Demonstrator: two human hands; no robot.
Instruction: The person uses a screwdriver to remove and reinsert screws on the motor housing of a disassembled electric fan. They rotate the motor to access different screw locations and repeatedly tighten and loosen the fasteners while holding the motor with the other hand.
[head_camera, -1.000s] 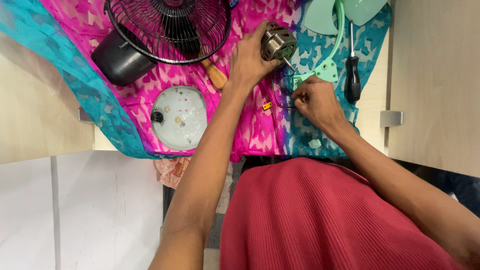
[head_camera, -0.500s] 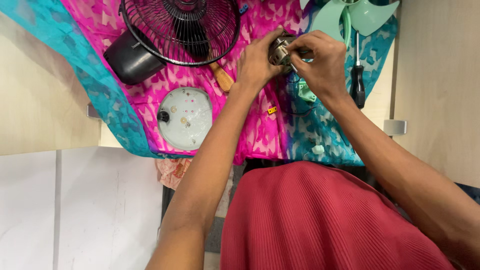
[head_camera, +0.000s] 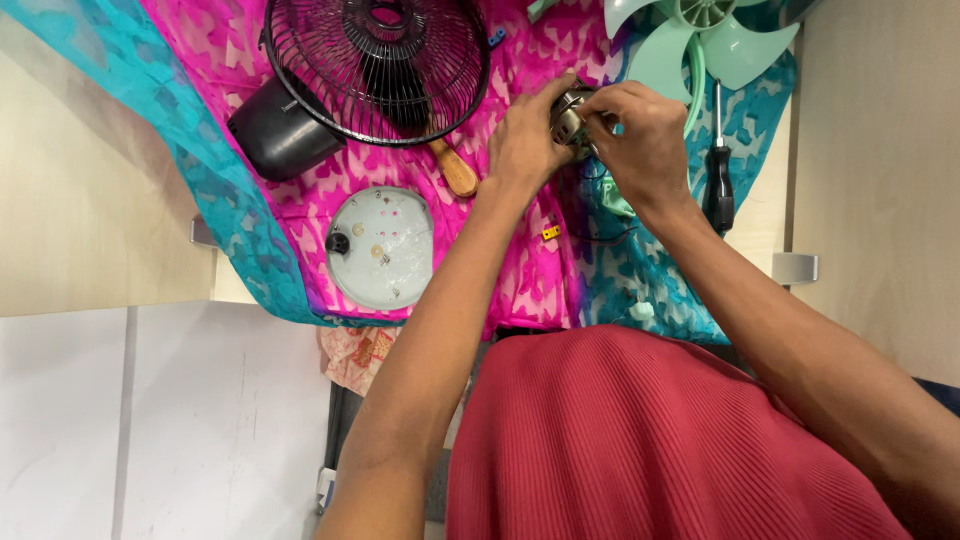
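- Your left hand (head_camera: 525, 140) and right hand (head_camera: 640, 140) meet over the small fan motor (head_camera: 570, 112), a grey metal piece just right of the black wire fan guard (head_camera: 375, 65).
- Your left hand is curled around the motor from the guard side and holds it; your right hand is pinched on its far side, fingertips pressed to the metal. What they pinch there is hidden.
- The fan lies in parts, so the taking apart looks largely done: the guard is off, the pale green fan blade (head_camera: 700, 40) lies apart to the guard's right, and the round white base plate (head_camera: 380, 248) sits below the guard with small screws resting on it.
- The motor is not free of everything, by the look of it: thin wires trail from it down over the pink and teal cloth (head_camera: 520, 270) that covers the worktop.
- A black-handled screwdriver (head_camera: 718, 170) lies well right of the guard, beyond your right hand, untouched.
- A wooden handle (head_camera: 455, 172) pokes out under the guard's lower rim, and a black cup-shaped housing (head_camera: 280, 135) sits at its left.
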